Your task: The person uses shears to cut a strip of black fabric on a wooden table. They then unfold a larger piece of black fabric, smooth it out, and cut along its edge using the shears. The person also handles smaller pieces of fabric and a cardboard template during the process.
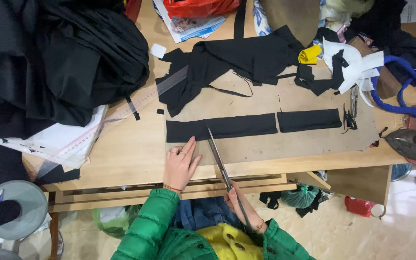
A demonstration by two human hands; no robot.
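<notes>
**Scissors at the long black strip**

Nearest me, my right hand (pixel 243 208) is closed around the handles of the scissors (pixel 219 156); their blades run away from me, tips touching the near edge of the long black strip (pixel 221 128); my left hand (pixel 180 163) lies flat and spread on the worktop (pixel 126 154), holding nothing, just near of the strip; the strip's long axis runs left to right; a shorter piece (pixel 309 120) already lies apart at its right end, so I judge one cut done and this one barely begun.

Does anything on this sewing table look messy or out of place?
Mostly clutter: a black fabric heap spills over the table's left end, burying part of a clear ruler. The two black strips lie straight under the scissors.
</notes>
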